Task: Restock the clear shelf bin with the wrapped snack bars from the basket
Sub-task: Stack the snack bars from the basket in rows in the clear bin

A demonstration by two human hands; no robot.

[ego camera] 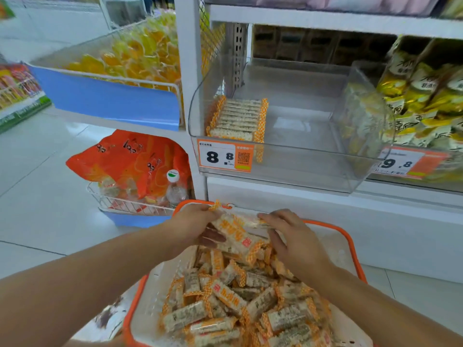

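The shelf unit [325, 21] fills the frame from twelve to three o'clock, and on it stands the clear bin [288, 156], wide and mostly bare. Only one neat row of bars [238, 118] lies in it, tight against its left wall at about eleven o'clock from the frame's middle. Everything to the right of that row is open floor of the bin.

At six o'clock sits the basket [350, 251], orange-rimmed and heaped with loose wrapped bars [235, 299] lying every which way.

Above its far edge both hands meet over a small handful of bars [235, 236]. The left hand [193, 226] has its fingers curled under and around the bundle's left end; the right hand [293, 239] pinches the right end with thumb and fingertips, the other fingers bent over the pile.

The step in hand looks like gathering and squaring up a handful before the lift. The next move would call for raising it toward twelve o'clock, over the bin's front lip, and laying it beside the standing row with wrappers aligned the same way.

How many bars the hands hold cannot be counted; they overlap and the fingers cover them. The basket's near end is cut off at the bottom edge, and its depth is hidden under the heap. The print on the wrappers and the small text on the price tag [224, 156] are too blurred to read beyond the large figures.
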